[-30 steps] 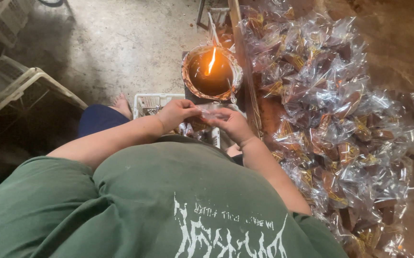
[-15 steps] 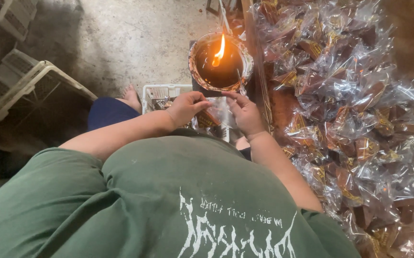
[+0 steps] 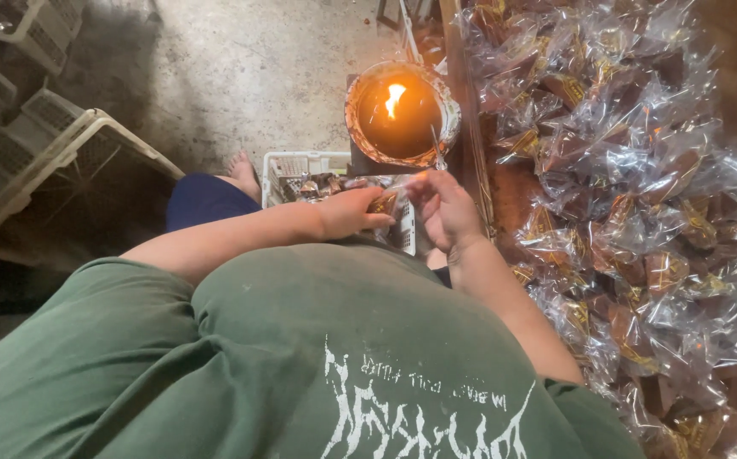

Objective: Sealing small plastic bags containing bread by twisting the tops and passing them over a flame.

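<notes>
My left hand and my right hand meet just below a round bowl lamp with a burning flame. Between them I hold a small clear plastic packet with a brown and yellow piece inside. Left fingers pinch its left side, right fingers its upper right edge. Under the hands stands a white plastic basket with several wrapped pieces in it.
A large heap of clear wrapped brown packets covers the floor to my right. A wooden slat runs between lamp and heap. White plastic crates stand at the left on bare concrete. My foot shows beside the basket.
Both hands have come down and nearer to me with the packet, away from the flame. The view has shifted slightly, and the flame looks smaller.
</notes>
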